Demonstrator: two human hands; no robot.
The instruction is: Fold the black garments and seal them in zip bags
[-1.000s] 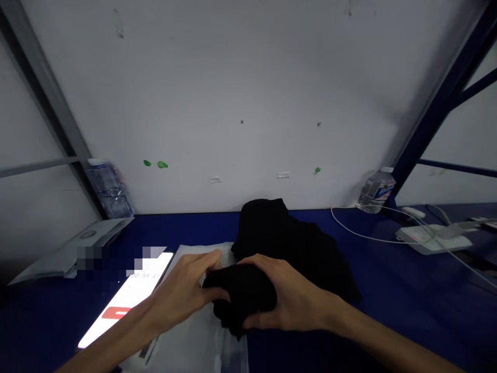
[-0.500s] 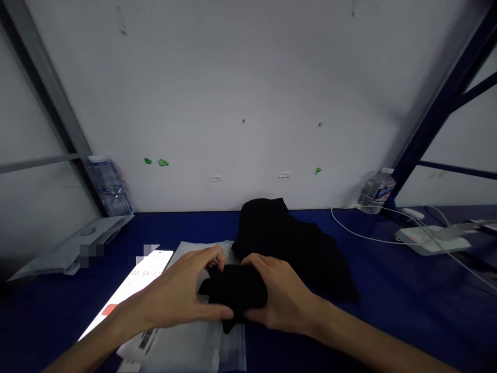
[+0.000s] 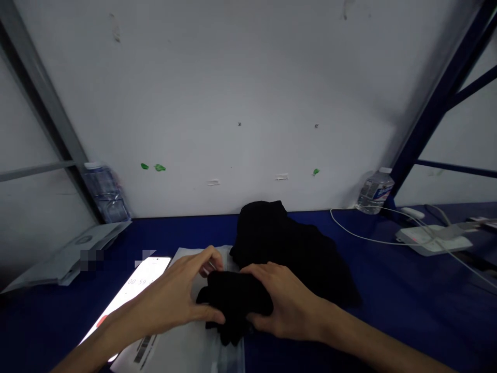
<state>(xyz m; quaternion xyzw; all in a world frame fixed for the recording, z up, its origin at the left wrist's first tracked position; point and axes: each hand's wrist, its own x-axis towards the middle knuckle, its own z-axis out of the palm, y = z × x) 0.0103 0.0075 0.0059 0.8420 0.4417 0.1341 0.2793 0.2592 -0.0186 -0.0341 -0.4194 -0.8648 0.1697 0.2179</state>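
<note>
Both my hands grip a small folded piece of black cloth [image 3: 235,300] above a flat white plastic mailer bag [image 3: 182,347] on the blue tabletop. My left hand [image 3: 176,298] pinches the cloth's left side, fingers curled round it. My right hand [image 3: 285,305] wraps round its right side, thumb underneath. Just behind them lies a larger heap of black cloth [image 3: 291,248].
A lit phone [image 3: 132,290] with a timer lies left of the bag. Grey mailer bags [image 3: 66,254] and a water bottle [image 3: 103,191] sit at the far left. Another bottle [image 3: 375,190], a white cable [image 3: 361,233] and a power strip [image 3: 433,238] are on the right.
Both hands have kept hold of the small black cloth and worked it into a tighter bundle. The left hand's fingers have closed further round its left side.
</note>
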